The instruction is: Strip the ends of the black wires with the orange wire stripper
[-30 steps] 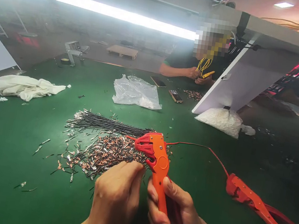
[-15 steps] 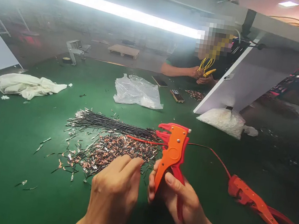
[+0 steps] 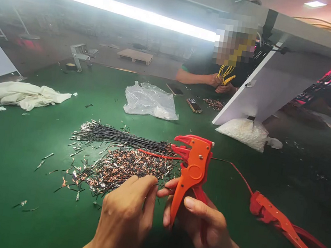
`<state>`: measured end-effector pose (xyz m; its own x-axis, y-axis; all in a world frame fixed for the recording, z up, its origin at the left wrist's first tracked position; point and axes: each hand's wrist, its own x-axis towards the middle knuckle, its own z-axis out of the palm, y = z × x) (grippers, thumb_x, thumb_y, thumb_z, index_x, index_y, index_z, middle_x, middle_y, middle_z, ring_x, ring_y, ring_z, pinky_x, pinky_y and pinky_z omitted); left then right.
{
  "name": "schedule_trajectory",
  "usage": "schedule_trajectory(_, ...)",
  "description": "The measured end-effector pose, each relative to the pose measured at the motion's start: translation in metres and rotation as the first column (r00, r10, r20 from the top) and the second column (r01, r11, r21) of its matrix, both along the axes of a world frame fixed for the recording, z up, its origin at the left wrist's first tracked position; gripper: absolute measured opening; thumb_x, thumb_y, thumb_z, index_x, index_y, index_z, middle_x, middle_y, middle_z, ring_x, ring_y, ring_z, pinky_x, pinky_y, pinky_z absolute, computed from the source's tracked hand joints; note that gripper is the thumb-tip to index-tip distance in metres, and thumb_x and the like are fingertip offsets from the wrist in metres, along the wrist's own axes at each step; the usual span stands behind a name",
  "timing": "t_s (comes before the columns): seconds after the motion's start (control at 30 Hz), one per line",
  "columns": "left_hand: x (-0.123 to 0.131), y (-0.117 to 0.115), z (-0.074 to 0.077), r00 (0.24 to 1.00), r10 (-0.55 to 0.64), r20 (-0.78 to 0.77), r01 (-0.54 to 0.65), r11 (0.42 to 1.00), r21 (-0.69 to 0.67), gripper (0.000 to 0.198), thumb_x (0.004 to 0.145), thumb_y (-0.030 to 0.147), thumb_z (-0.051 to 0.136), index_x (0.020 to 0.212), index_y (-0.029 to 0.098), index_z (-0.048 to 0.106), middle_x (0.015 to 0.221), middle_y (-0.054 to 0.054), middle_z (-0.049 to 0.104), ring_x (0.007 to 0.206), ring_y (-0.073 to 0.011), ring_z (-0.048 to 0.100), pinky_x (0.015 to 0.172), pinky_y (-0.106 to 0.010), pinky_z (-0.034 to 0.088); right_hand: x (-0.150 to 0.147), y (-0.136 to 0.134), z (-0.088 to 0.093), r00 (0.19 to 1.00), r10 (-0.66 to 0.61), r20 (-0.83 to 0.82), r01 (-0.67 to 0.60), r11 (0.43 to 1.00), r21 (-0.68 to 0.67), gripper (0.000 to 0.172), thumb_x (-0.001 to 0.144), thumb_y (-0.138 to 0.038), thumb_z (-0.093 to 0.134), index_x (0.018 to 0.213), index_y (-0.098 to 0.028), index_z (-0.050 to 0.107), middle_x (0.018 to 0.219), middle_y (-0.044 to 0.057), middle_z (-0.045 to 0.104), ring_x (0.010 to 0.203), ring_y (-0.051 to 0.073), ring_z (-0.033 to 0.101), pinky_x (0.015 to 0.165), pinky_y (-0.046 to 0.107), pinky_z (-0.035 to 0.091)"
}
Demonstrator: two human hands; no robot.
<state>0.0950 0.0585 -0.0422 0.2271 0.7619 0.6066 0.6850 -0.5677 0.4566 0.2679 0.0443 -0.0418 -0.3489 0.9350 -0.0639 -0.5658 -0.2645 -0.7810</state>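
My right hand (image 3: 206,225) is wrapped round the handles of an orange and red wire stripper (image 3: 194,172), its jaws pointing up and left. One finger of that hand reaches out to the left. My left hand (image 3: 129,210) is closed in a pinch beside it, and a thin black wire (image 3: 162,186) shows between its fingertips and that finger. Just beyond lie a bundle of black wires (image 3: 126,137) with metal terminals at the left end, and a heap of short wire pieces (image 3: 134,169) with copper ends. A red strip (image 3: 161,155) lies between bundle and heap.
A second wire stripper (image 3: 286,231) lies at the right. Farther back are a clear plastic bag (image 3: 152,101), two phones (image 3: 193,105), a white cloth (image 3: 28,95) and a white bag (image 3: 242,132) by a slanted panel (image 3: 253,79). Across the table a person (image 3: 203,79) holds yellow wires.
A finger of my right hand has stretched out toward my left hand, and the black wire now shows between them. The stripper's handles look a little wider apart. The view has shifted slightly.
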Motion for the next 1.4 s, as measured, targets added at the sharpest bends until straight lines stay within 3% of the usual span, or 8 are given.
schedule_trajectory(0.3,-0.005,0.005,0.005,0.994,0.052,-0.096,-0.047,0.997,0.058,0.018,0.090,0.008,0.050,0.089,0.019,0.063,0.074,0.000,0.065,0.068,-0.0146,0.062,0.060,-0.025,0.044,0.008,0.003,0.000,0.993,0.073,-0.089,-0.076,0.996,-0.039,0.033,0.087,-0.025,0.052,0.115,-0.015,0.066,0.122,0.016,0.067,0.069,0.021,0.070,0.062,0.033,0.051)
schedule_trajectory(0.53,-0.022,0.018,0.021,0.992,0.105,0.069,-0.118,0.966,0.228,0.011,0.086,0.009,0.063,0.096,0.014,0.066,0.077,-0.001,0.065,0.068,-0.0089,0.058,0.065,-0.020,0.045,0.013,0.003,-0.005,0.986,0.149,-0.069,-0.151,0.989,-0.011,0.038,0.086,-0.022,0.051,0.122,-0.011,0.058,0.095,0.016,0.073,0.064,0.022,0.069,0.061,0.035,0.051)
schedule_trajectory(0.7,-0.023,0.018,0.026,0.996,0.054,0.073,-0.073,0.953,0.293,0.014,0.083,0.005,0.066,0.094,0.012,0.066,0.072,-0.001,0.062,0.065,-0.0084,0.054,0.063,-0.020,0.045,0.001,0.000,-0.008,0.972,0.167,-0.165,-0.168,0.986,0.007,0.052,0.070,-0.011,0.050,0.122,-0.011,0.058,0.092,0.014,0.072,0.068,0.021,0.069,0.066,0.037,0.051)
schedule_trajectory(0.83,-0.013,0.011,0.024,0.997,-0.059,0.041,0.048,0.970,0.240,0.015,0.085,0.005,0.061,0.095,0.016,0.062,0.070,-0.001,0.061,0.063,-0.0108,0.055,0.058,-0.022,0.046,-0.005,-0.002,-0.004,0.982,0.117,-0.146,-0.129,0.989,-0.076,0.056,0.065,-0.006,0.050,0.120,-0.014,0.060,0.100,0.012,0.072,0.086,0.024,0.069,0.076,0.038,0.052)
schedule_trajectory(1.0,0.003,0.000,0.015,0.959,-0.240,-0.153,0.248,0.968,0.032,0.032,0.094,0.039,0.052,0.115,0.015,0.052,0.084,-0.006,0.065,0.068,-0.0166,0.063,0.053,-0.026,0.054,-0.006,0.003,-0.003,0.989,-0.025,-0.145,-0.018,0.956,-0.291,0.057,0.062,-0.003,0.054,0.114,-0.020,0.065,0.096,0.005,0.072,0.086,0.017,0.067,0.078,0.027,0.051)
schedule_trajectory(1.17,0.006,-0.004,-0.003,0.970,-0.131,-0.205,0.132,0.991,-0.006,0.037,0.093,0.015,0.040,0.131,0.013,0.041,0.093,-0.010,0.069,0.072,-0.0172,0.069,0.059,-0.027,0.059,-0.010,0.006,-0.002,0.984,0.002,-0.177,-0.049,0.963,-0.264,0.052,0.053,0.001,0.053,0.098,-0.017,0.072,0.086,0.003,0.070,0.068,0.011,0.059,0.064,0.019,0.047)
schedule_trajectory(1.27,0.000,-0.001,-0.003,0.979,-0.155,-0.132,0.148,0.987,-0.064,0.040,0.093,0.018,0.043,0.133,0.016,0.040,0.096,-0.009,0.069,0.075,-0.0163,0.069,0.062,-0.025,0.060,-0.008,0.006,-0.002,0.985,0.015,-0.172,-0.058,0.968,-0.245,0.052,0.054,0.002,0.050,0.098,-0.015,0.072,0.082,0.003,0.070,0.060,0.009,0.055,0.064,0.020,0.047)
schedule_trajectory(1.4,-0.012,0.011,0.008,0.998,-0.065,0.026,0.067,0.992,-0.104,0.025,0.096,0.021,0.040,0.119,0.022,0.049,0.086,-0.002,0.066,0.060,-0.0097,0.063,0.052,-0.019,0.054,-0.001,0.005,-0.004,0.983,0.048,-0.178,-0.086,0.974,-0.212,0.062,0.053,0.000,0.047,0.110,-0.017,0.067,0.098,0.008,0.071,0.083,0.018,0.063,0.077,0.033,0.050)
